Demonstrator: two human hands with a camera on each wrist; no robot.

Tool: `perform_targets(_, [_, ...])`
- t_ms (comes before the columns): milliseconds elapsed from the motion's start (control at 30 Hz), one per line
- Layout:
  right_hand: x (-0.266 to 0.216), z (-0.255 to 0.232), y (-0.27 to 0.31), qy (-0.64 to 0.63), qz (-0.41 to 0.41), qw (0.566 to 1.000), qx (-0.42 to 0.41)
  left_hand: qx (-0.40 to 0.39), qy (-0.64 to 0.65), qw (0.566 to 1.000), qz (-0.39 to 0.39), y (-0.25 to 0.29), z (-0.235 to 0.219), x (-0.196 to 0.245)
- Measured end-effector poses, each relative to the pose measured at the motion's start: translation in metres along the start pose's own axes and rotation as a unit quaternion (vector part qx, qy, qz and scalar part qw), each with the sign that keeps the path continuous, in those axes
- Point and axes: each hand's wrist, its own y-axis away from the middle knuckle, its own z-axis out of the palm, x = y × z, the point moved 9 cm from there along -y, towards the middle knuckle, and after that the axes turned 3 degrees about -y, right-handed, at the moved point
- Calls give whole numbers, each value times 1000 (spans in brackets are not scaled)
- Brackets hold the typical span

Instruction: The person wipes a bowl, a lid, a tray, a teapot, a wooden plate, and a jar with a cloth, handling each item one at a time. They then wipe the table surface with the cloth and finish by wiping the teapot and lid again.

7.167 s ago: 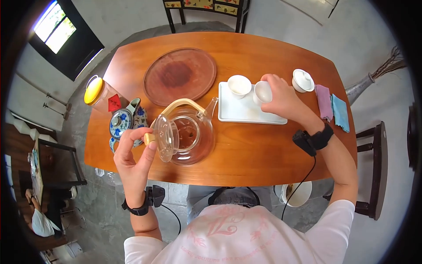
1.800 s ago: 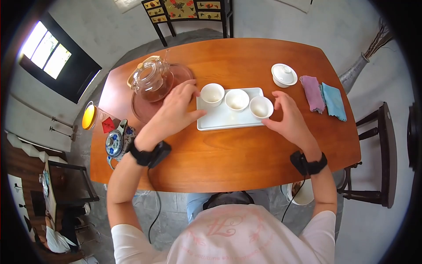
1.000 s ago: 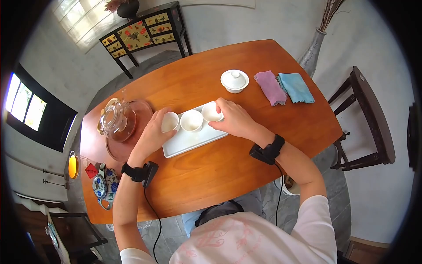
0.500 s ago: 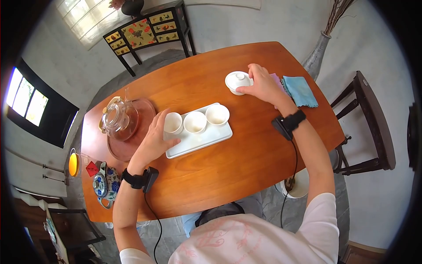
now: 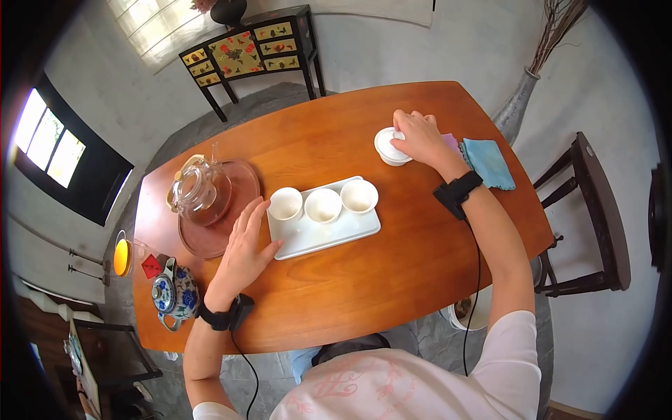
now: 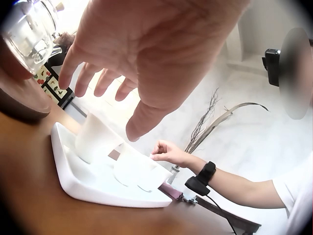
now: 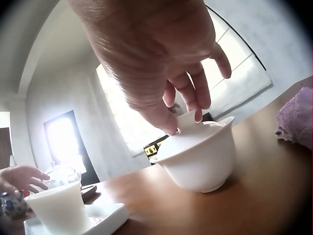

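Observation:
Three white cups, left (image 5: pixel 285 204), middle (image 5: pixel 323 206) and right (image 5: pixel 360 196), stand in a row on the white tray (image 5: pixel 318 245). The left hand (image 5: pixel 241 255), fingers spread and holding nothing, hovers at the tray's left end; in the left wrist view the hand (image 6: pixel 146 54) is above the cups. The right hand (image 5: pixel 423 143) is at the lidded white bowl (image 5: pixel 389 155). In the right wrist view the thumb and a finger of that hand (image 7: pixel 161 63) pinch the knob of the lid (image 7: pixel 183 143), which rests in the bowl (image 7: pixel 203 164).
A glass teapot (image 5: pixel 199 192) stands on a round brown board (image 5: pixel 241 183) at left. Near the left edge are a blue-and-white teapot (image 5: pixel 175 292) and a yellow-lidded jar (image 5: pixel 122 257). Pink and blue cloths (image 5: pixel 490 163) lie right of the bowl; a chair (image 5: pixel 588 210) stands beyond.
The right hand has gone from the right cup to the lidded bowl and now pinches its knob. The left hand has drawn back from the left cup. Earlier, the glass teapot moved onto the round board.

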Motion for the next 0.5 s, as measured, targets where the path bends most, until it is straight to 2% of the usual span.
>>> perform_targets(133, [-2, -4, -6, 21, 0, 1000, -6, 2, -29, 1000, 4, 17, 10, 0])
perform_targets(200, [4, 4, -9, 18, 33, 997, -63, -11, -77, 997, 13, 24, 20, -2])
perform_targets(267, [3, 5, -5, 10, 38, 996, -78, 0, -80, 997, 10, 28, 26, -4])
perform_targets(333, [-1, 8, -2, 3, 41, 995, -93, 20, -140, 987, 70, 30, 30, 4])
perform_targets(500, [3, 25, 6, -39, 72, 988, -133, 43, -180, 976, 118, 26, 35, 13])
